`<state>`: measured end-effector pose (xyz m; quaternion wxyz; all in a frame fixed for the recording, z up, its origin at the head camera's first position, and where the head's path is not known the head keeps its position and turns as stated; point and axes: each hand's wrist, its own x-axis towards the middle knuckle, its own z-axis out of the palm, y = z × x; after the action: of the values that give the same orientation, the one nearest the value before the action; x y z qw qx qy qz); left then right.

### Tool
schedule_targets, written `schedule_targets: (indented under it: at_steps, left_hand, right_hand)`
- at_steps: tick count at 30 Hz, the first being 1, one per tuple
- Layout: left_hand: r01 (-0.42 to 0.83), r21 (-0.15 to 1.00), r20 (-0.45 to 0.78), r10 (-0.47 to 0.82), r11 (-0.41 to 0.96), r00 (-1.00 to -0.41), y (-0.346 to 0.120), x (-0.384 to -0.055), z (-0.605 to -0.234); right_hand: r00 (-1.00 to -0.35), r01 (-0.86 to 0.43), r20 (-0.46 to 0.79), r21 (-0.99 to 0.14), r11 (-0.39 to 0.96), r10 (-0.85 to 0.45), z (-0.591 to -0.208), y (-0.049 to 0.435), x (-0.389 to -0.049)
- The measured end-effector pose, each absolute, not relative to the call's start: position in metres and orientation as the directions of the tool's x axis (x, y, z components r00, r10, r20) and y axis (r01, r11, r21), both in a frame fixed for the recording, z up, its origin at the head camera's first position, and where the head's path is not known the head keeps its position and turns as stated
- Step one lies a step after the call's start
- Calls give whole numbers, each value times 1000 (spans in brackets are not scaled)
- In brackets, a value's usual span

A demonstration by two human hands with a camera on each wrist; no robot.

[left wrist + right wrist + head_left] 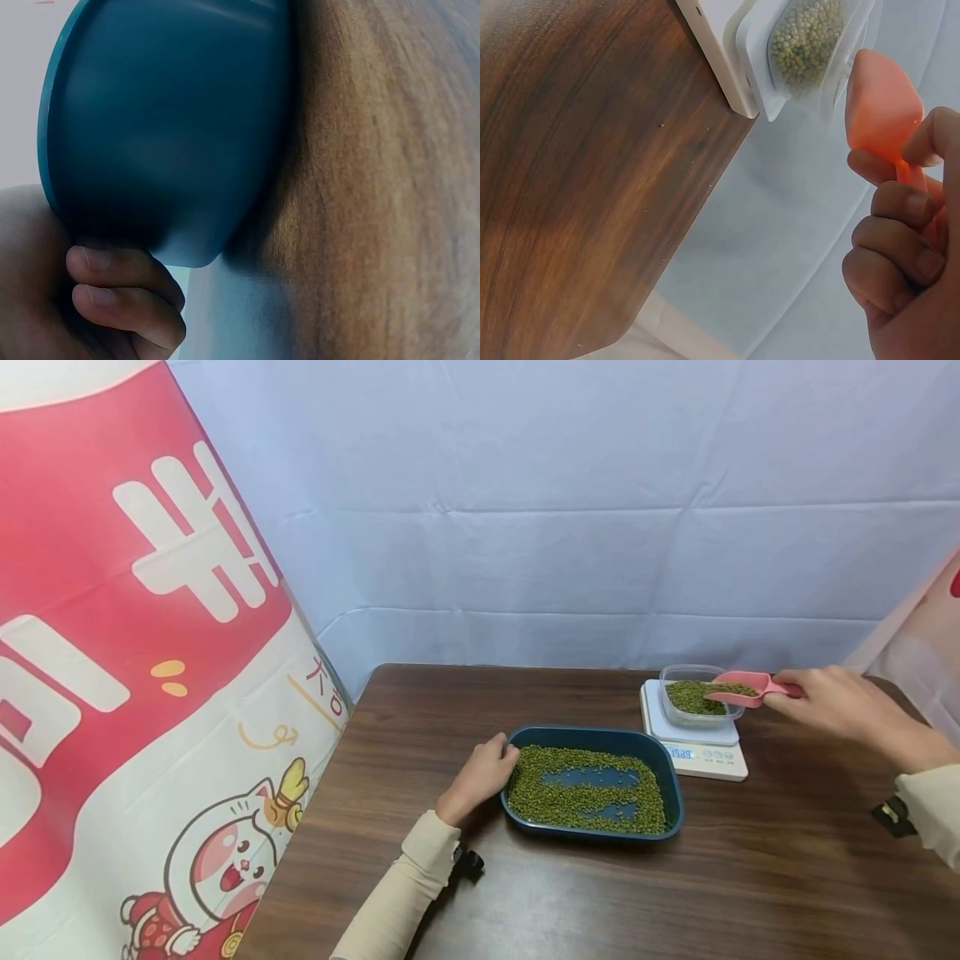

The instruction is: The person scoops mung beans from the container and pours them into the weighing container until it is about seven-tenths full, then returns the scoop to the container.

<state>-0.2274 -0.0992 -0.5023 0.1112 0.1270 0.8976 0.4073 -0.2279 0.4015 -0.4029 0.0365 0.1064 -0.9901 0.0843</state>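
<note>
My right hand [832, 702] grips the handle of a pink scoop [742, 687], fingers curled round it in the right wrist view. Green beans lie in the scoop, its tip over a clear plastic container [697, 720]. More green beans [807, 45] fill part of that container, which stands on a white kitchen scale [705, 762]. At the left end of a dark blue tray [600, 833], my left hand [483, 777] holds the rim; the left wrist view shows curled fingers [127, 300] against the tray's outer wall. Green beans spread over the tray's bottom, with bare blue patches between them.
Everything stands on a brown wooden table [420, 718]; the scale is near its back right. A pale cloth [525, 552] hangs behind the table, and a red and white printed banner [150, 610] hangs at the left. Small crumbs dot the tabletop beside the scale.
</note>
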Motion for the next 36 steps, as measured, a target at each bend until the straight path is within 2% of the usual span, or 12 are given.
schedule_targets:
  at_steps: [36]
  left_hand:
    - [155, 766, -79, 331, 624, -940, -100, -229, -505]
  right_hand:
    - [-975, -220, 33, -117, 968, -218, -390, 402, -227]
